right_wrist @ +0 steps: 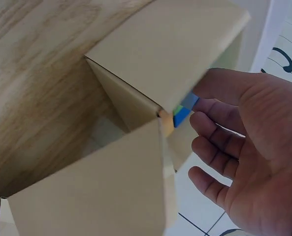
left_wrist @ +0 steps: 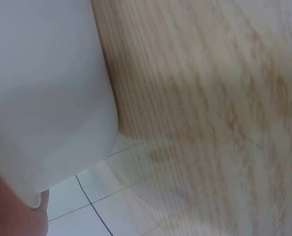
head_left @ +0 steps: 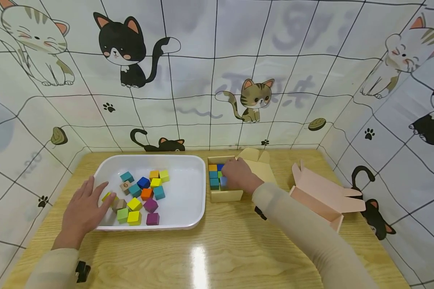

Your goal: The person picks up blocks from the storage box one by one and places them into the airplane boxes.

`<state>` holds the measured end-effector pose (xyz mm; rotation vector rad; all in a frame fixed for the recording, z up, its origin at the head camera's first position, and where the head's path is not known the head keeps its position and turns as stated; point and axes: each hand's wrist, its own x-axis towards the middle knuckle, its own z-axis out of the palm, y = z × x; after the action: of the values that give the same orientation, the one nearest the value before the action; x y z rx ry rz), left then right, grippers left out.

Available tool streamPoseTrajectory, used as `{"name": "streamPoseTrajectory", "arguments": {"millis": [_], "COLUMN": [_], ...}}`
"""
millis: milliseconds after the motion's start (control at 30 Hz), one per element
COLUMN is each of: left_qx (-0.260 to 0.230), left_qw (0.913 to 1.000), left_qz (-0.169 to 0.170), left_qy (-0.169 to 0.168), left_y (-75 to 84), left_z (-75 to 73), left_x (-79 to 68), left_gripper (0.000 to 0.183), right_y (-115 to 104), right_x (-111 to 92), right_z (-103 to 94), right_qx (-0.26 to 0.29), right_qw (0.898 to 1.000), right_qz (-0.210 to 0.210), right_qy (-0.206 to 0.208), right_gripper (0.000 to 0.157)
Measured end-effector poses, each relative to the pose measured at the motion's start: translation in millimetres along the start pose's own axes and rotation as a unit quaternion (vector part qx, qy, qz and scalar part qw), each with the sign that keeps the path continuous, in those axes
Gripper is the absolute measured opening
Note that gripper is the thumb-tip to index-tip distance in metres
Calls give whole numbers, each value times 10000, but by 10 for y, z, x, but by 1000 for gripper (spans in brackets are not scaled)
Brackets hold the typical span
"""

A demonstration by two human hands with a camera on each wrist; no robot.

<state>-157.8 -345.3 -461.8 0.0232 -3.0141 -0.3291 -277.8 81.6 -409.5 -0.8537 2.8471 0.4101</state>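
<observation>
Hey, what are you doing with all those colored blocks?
Someone's right hand is in an open box and seems to pinch a blue block. Other blocks already sit in there. Their left hand rests at the edge of a white tray, where more blocks lie loose. A pink box is open on the right.

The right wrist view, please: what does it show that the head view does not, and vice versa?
Only the right wrist view shows the palm of the right hand. Only the head view shows the left hand and the blocks lying in the tray. Both show the right hand itself, the beige box with blocks inside, and the table.
</observation>
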Motion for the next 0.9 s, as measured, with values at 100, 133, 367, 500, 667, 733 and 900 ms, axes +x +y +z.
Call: {"name": "streamPoseTrajectory", "arguments": {"millis": [100, 133, 367, 500, 667, 733, 900], "left_qx": [9, 9, 11, 30, 48, 45, 38], "left_qw": [10000, 10000, 10000, 10000, 10000, 10000, 10000], "left_qz": [16, 21, -6, -28, -26, -22, -33], "left_qy": [9, 13, -37, -69, -67, -60, -53], "left_y": [5, 6, 20, 23, 14, 11, 14], "left_z": [-3, -6, -19, -24, -12, -9, -5], "left_x": [-3, -4, -1, 2, 3, 4, 7], "left_gripper": [69, 69, 69, 70, 70, 70, 69], "right_y": [-16, -20, -26, -27, -32, -33, -29], "right_x": [1, 2, 19, 13, -11, -14, -10], "right_z": [33, 42, 112, 150, 170, 180, 202], "right_qx": [-79, -83, -138, -244, -383, -452, -486], "right_qw": [10000, 10000, 9998, 9995, 9986, 9980, 9972], "right_qz": [24, 36, 87, 126, 134, 121, 101], "right_qy": [-12, -12, 87, 170, 349, 422, 556], "right_gripper": [25, 22, 8, 12, 17, 19, 24]}}
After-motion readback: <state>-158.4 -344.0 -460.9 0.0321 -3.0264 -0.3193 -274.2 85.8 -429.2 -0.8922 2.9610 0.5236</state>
